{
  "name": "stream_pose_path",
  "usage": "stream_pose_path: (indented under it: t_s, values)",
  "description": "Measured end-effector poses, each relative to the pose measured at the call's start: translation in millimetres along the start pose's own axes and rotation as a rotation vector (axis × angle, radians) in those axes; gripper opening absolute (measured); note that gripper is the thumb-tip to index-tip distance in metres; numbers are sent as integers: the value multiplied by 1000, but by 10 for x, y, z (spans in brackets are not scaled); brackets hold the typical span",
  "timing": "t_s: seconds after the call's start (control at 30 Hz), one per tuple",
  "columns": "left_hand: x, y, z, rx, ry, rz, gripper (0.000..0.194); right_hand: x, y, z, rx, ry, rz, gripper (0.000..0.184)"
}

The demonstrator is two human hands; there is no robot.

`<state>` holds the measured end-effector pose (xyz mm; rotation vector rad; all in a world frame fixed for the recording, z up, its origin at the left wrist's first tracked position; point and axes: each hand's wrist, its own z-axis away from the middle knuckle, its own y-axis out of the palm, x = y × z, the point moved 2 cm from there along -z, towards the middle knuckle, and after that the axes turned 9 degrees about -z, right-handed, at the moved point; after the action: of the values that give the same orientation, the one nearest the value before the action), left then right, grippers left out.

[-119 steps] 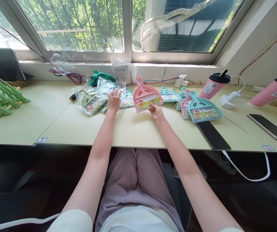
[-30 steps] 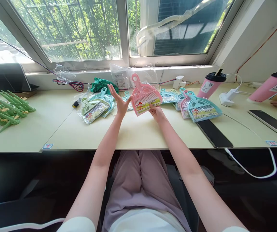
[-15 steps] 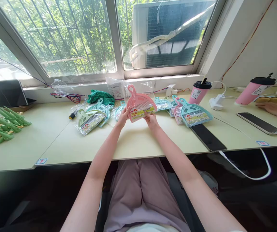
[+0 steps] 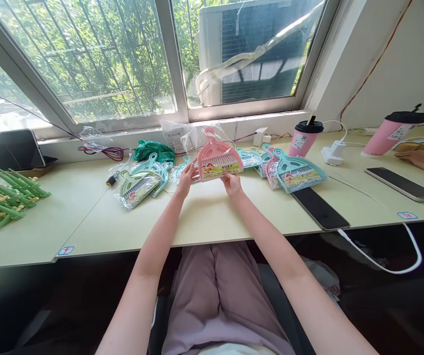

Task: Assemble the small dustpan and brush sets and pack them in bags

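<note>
A pink mini dustpan and brush set (image 4: 217, 154) in clear plastic wrap is held up above the table, its handle pointing up and its printed label facing me. My left hand (image 4: 187, 179) grips its left edge. At the lower edge, my right hand (image 4: 231, 182) pinches it, thumb over the label. To the left lies a green dustpan set (image 4: 138, 187) on top of blue ones (image 4: 160, 172). On the right a blue dustpan set (image 4: 299, 172) overlaps a pink one (image 4: 271, 170). Other wrapped blue sets lie behind my hands, partly hidden.
A phone (image 4: 321, 209) with a white cable lies at the right, near a pink cup (image 4: 305, 138) and a white charger (image 4: 333, 153). Another person's hand (image 4: 419, 160) rests beside a second phone (image 4: 404, 184). Green stalk-like pieces (image 4: 8, 197) and a tablet (image 4: 12, 150) are at the left.
The pink dustpan set has shifted slightly right and turned from a tilt to nearly level, its handle now more upright. Both hands still hold it.
</note>
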<state>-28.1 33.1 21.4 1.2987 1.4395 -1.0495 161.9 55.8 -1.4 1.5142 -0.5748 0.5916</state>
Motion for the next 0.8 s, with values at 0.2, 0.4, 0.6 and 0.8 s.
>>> stream_pose_path:
  t_s: [0.2, 0.4, 0.6, 0.8]
  values:
    - [118, 45, -48, 68, -72, 17, 92, 88, -9, 0, -27, 47, -11, 42]
    - [3, -72, -9, -76, -14, 94, 94, 23, 33, 43, 38, 174, 58, 35]
    - [157, 130, 31, 86, -129, 101, 73, -64, -35, -29, -32, 138, 45, 41]
    - [187, 185, 18, 90, -98, 160, 76, -95, -91, -82, -132, 133, -35, 36]
